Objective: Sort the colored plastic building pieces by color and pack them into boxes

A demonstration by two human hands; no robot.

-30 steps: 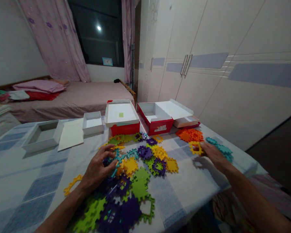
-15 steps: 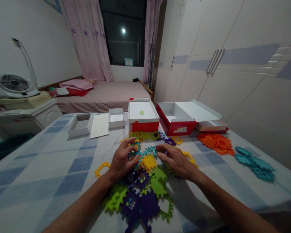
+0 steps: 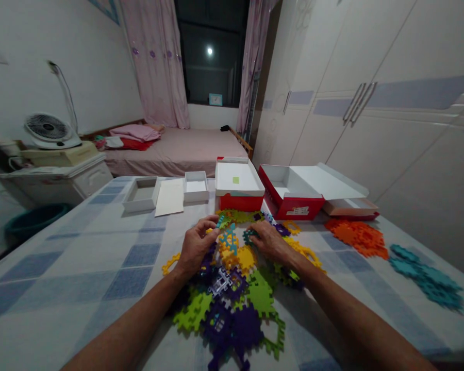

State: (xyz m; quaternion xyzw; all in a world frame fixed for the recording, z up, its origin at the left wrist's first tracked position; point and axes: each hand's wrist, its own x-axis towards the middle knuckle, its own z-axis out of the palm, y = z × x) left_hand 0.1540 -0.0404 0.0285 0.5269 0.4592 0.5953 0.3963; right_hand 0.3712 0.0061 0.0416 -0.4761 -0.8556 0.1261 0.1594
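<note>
In the head view my left hand (image 3: pixel 198 246) is closed at the left of a colourful heap, its fingertips pinching a small light-teal toothed piece (image 3: pixel 220 221). Across from it, my right hand (image 3: pixel 269 241) is closed on a dark-teal toothed piece (image 3: pixel 249 236), partly hidden by the fingers. Between the hands lie another teal piece (image 3: pixel 229 239) and a yellow toothed piece (image 3: pixel 246 258). Nearer to me, green pieces (image 3: pixel 260 293) and purple pieces (image 3: pixel 246 327) overlap. Some pieces under my left hand are hidden.
Sorted orange pieces (image 3: pixel 358 237) and teal pieces (image 3: pixel 425 275) lie on the right of the checked tablecloth (image 3: pixel 77 283). Along the far edge stand red-and-white boxes (image 3: pixel 239 202), an open red box (image 3: pixel 299 207), small white trays (image 3: pixel 139 206) and a card (image 3: pixel 170 197).
The view has shifted slightly left. Teal pieces between my hands have separated, with one now in each hand. My right fingers have curled in around theirs.
</note>
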